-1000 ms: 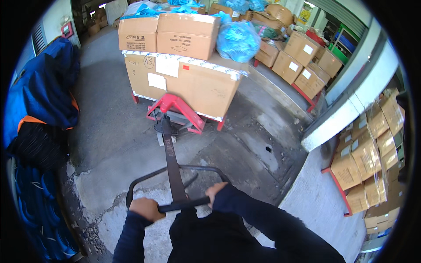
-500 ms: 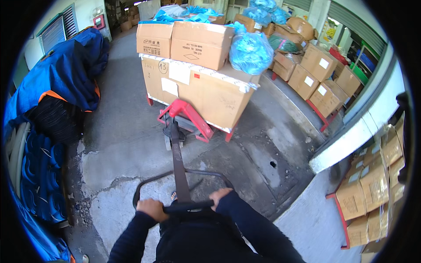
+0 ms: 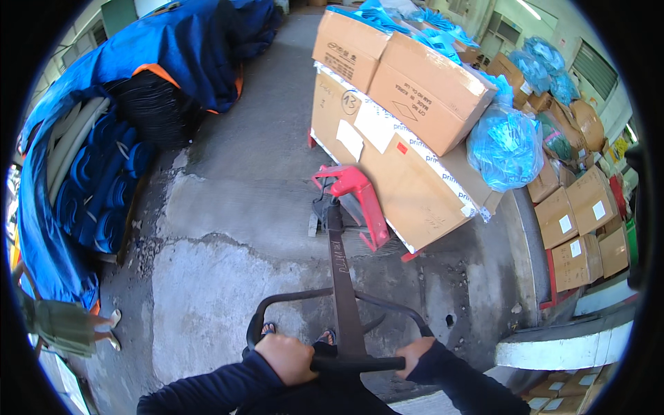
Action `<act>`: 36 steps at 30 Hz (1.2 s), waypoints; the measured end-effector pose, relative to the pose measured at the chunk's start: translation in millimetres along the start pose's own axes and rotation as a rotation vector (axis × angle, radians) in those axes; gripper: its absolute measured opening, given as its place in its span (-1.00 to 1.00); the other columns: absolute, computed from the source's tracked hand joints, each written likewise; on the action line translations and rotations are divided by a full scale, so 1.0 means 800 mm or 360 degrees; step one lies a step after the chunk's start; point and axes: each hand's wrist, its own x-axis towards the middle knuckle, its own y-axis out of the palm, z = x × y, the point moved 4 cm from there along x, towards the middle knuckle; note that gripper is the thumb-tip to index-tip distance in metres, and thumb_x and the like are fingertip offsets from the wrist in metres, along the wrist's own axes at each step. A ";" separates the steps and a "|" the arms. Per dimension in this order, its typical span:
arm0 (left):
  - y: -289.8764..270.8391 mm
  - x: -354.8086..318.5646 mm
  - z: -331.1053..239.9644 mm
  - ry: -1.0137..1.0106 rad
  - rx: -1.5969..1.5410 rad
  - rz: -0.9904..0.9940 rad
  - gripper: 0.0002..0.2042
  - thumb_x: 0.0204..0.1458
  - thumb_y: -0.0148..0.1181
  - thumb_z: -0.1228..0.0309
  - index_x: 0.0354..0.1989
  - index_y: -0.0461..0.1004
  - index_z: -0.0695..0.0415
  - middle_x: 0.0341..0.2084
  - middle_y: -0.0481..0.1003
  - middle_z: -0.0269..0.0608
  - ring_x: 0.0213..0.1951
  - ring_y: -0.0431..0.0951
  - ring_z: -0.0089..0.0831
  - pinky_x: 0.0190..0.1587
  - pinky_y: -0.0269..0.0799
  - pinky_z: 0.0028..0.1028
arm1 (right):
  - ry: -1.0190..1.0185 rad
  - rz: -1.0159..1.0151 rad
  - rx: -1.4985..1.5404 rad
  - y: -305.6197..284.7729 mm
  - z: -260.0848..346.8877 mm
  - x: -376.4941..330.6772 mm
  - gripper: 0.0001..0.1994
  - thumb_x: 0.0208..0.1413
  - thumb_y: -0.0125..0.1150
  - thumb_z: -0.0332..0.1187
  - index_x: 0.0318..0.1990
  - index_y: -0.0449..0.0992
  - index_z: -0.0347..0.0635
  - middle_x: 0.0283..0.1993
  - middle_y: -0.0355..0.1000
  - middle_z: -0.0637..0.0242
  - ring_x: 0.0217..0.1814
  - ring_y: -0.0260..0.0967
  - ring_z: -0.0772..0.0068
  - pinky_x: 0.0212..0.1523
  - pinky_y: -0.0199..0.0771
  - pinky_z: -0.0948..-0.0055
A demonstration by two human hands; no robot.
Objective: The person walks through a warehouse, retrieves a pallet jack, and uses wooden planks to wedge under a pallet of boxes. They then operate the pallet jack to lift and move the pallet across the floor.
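Both of my hands are closed on the dark handle [image 3: 360,364] of a red pallet jack [image 3: 360,190]. My left hand [image 3: 287,357] wraps its left end; my right hand [image 3: 415,355] grips the right end. From the handle a long brown shaft [image 3: 344,283] runs forward to the jack's red body. Against that body stands a big cardboard crate [image 3: 387,166] with white printed tape along its upper edge. Smaller cardboard boxes [image 3: 430,90] ride on top, holding light-blue material. A stuffed blue plastic bag [image 3: 505,146] sits at the load's right end.
To the left, a blue tarpaulin [image 3: 173,45] covers stacked black material [image 3: 152,107] beside blue rolls [image 3: 111,169]. A person [image 3: 62,325] stands at the far left. More boxes [image 3: 577,259] and a white kerb [image 3: 564,349] lie right. The concrete floor [image 3: 228,283] is cracked.
My view has swung, and the crate and jack now appear farther right and tilted. The person at the left has come into view. Both hands keep their grip on the handle.
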 end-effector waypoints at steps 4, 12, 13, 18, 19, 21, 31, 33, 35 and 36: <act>0.086 -0.038 0.017 -0.0167 0.0006 -0.0185 -0.58 -0.19 0.27 -0.07 -0.43 0.65 0.07 -0.48 0.60 -0.03 -0.35 0.66 -0.09 -0.25 0.57 -0.19 | 0.0037 -0.0157 0.0001 0.099 0.052 0.027 -0.66 -0.10 0.26 0.02 -0.27 0.67 0.03 -0.35 0.58 0.12 -0.21 0.57 0.05 -0.11 0.54 0.13; 0.361 -0.060 0.075 -0.0256 0.0222 -0.0419 -0.60 -0.26 0.31 0.01 -0.39 0.68 0.10 -0.44 0.63 -0.03 -0.30 0.66 -0.10 -0.23 0.57 -0.19 | 0.0297 -0.0855 -0.0026 0.361 0.127 0.101 -0.64 -0.23 0.36 -0.09 -0.24 0.67 -0.04 -0.33 0.59 0.10 -0.22 0.57 0.07 -0.10 0.55 0.19; 0.379 -0.061 0.084 -0.0250 0.0215 -0.0422 -0.61 -0.27 0.31 0.03 -0.39 0.68 0.09 -0.45 0.63 -0.05 -0.30 0.66 -0.10 -0.23 0.57 -0.19 | 0.0327 -0.0907 -0.0018 0.385 0.137 0.105 -0.64 -0.23 0.36 -0.10 -0.25 0.67 -0.04 -0.34 0.59 0.11 -0.22 0.57 0.07 -0.10 0.56 0.20; 0.417 -0.131 0.128 -0.0134 0.0267 -0.0513 -0.70 -0.26 0.27 0.13 -0.43 0.67 0.08 -0.45 0.63 -0.08 -0.31 0.66 -0.13 -0.25 0.56 -0.17 | 0.0392 -0.0921 0.0090 0.423 0.229 0.108 -0.69 -0.20 0.33 -0.12 -0.28 0.66 -0.03 -0.30 0.58 0.10 -0.18 0.56 0.07 -0.08 0.55 0.18; 0.412 -0.154 0.137 -0.0119 0.0198 -0.0566 -0.71 -0.26 0.28 0.13 -0.45 0.66 0.08 -0.46 0.63 -0.08 -0.33 0.66 -0.12 -0.26 0.56 -0.18 | 0.0350 -0.0955 0.0034 0.421 0.258 0.099 -0.70 -0.16 0.32 -0.10 -0.29 0.66 -0.04 -0.30 0.58 0.10 -0.18 0.56 0.04 -0.08 0.54 0.16; 0.384 -0.198 0.165 -0.0023 0.0199 -0.0489 -0.70 -0.23 0.28 0.11 -0.47 0.67 0.09 -0.48 0.62 -0.07 -0.34 0.66 -0.10 -0.28 0.56 -0.18 | 0.0358 -0.0890 0.0072 0.396 0.311 0.083 -0.71 -0.11 0.30 -0.09 -0.30 0.65 -0.05 -0.32 0.57 0.10 -0.18 0.55 0.01 -0.08 0.53 0.13; 0.077 -0.274 0.366 0.1070 0.0002 -0.0043 -0.76 -0.05 0.22 0.22 -0.42 0.57 0.16 -0.56 0.58 -0.03 -0.42 0.65 -0.10 -0.34 0.56 -0.15 | 0.0877 -0.0239 0.0749 0.139 0.546 0.039 -0.75 -0.17 0.35 -0.12 -0.37 0.63 -0.03 -0.47 0.54 0.21 -0.36 0.54 0.15 -0.26 0.52 0.24; 0.030 -0.276 0.381 0.1172 0.0051 0.0155 -0.74 -0.04 0.23 0.18 -0.42 0.58 0.15 -0.54 0.59 -0.03 -0.41 0.65 -0.09 -0.33 0.57 -0.16 | 0.0953 -0.0378 0.0895 0.095 0.580 0.034 -0.80 -0.19 0.33 -0.15 -0.45 0.60 -0.04 -0.55 0.50 0.21 -0.43 0.51 0.14 -0.32 0.50 0.22; -0.006 -0.281 0.413 0.1209 0.0206 0.0321 -0.70 -0.02 0.24 0.11 -0.39 0.59 0.13 -0.52 0.59 -0.04 -0.39 0.65 -0.08 -0.30 0.57 -0.16 | 0.0883 -0.0554 0.0719 0.067 0.625 0.047 -0.81 -0.19 0.29 -0.14 -0.47 0.60 -0.01 -0.53 0.51 0.19 -0.40 0.52 0.08 -0.32 0.50 0.20; -0.019 -0.284 0.438 0.1076 0.0296 0.0428 -0.68 -0.03 0.25 0.05 -0.37 0.60 0.08 -0.52 0.59 -0.04 -0.39 0.65 -0.08 -0.28 0.57 -0.16 | 0.0866 -0.0609 0.0781 0.060 0.649 0.059 -0.80 -0.19 0.28 -0.13 -0.47 0.60 -0.01 -0.52 0.51 0.18 -0.39 0.52 0.06 -0.31 0.50 0.18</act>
